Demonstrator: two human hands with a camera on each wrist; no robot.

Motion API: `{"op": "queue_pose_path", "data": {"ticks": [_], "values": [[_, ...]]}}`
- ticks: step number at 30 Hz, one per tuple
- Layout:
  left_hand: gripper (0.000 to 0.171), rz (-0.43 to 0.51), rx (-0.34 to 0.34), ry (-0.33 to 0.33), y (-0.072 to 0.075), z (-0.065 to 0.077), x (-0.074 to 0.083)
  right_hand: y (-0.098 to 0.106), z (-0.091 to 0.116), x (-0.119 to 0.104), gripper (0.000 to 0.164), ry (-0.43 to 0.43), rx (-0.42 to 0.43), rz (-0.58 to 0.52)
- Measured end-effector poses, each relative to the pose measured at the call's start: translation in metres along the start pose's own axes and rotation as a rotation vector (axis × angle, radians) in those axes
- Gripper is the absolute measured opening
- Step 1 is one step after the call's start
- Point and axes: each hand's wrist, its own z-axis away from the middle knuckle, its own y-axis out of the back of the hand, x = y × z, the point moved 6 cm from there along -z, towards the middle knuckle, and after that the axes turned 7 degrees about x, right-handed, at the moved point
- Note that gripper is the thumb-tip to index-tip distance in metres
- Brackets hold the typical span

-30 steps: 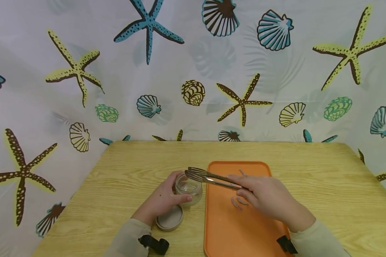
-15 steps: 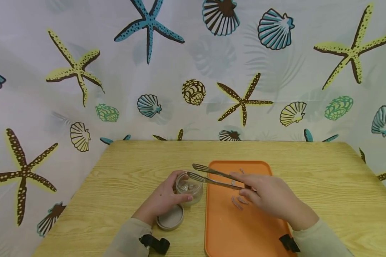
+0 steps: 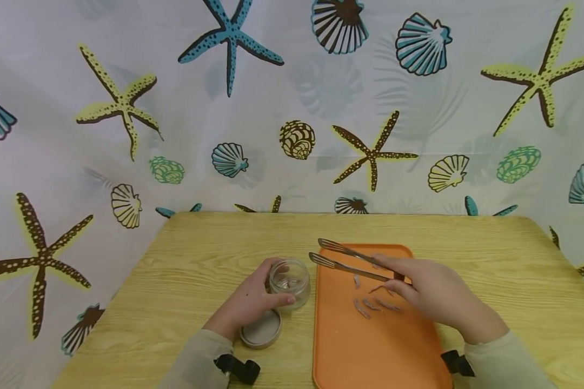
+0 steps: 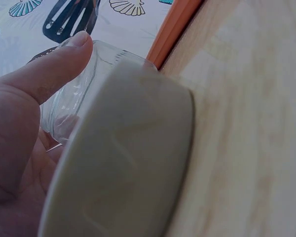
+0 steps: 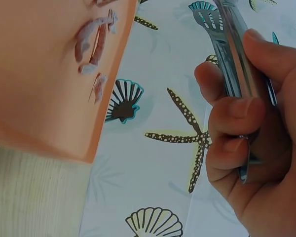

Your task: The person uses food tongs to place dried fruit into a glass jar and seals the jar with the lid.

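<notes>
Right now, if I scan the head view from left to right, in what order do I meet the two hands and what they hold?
Left hand → glass jar → metal tongs → right hand.

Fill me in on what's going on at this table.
A person's left hand holds an uncovered glass jar, with a round lid on the wooden table nearby. Their right hand grips metal tongs, whose tips stand apart with nothing visible between them. Several small pieces lie on the orange tray below. Something shows inside the jar, but it is too unclear to identify.
</notes>
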Motion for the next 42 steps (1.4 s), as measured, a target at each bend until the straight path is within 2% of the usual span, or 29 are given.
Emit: {"op": "queue_pose_path", "data": {"ticks": [9,16,21,26,35,42], "values": [[0.088,0.002,-0.007,-0.006,-0.003,-0.001,0.0,-0.001,0.007,0.022,0.052,-0.074,-0.115,-0.049],[0.089,-0.005,-0.007,-0.008,-0.003,0.0,0.0,0.004,0.015,0.047,0.049,-0.108,-0.221,-0.156],[0.088,0.001,-0.012,-0.008,-0.003,0.0,-0.001,0.004,0.022,0.066,0.052,-0.146,-0.266,-0.22],[0.087,-0.004,-0.009,-0.017,-0.003,0.0,-0.003,-0.004,0.027,0.082,0.056,-0.189,-0.317,-0.258],[0.088,-0.003,-0.009,-0.007,-0.001,0.001,-0.002,-0.013,0.027,0.096,0.054,-0.198,-0.312,-0.266],[0.089,-0.02,0.0,-0.011,0.001,0.001,-0.002,-0.017,0.024,0.098,0.047,-0.148,-0.269,-0.196]]}}
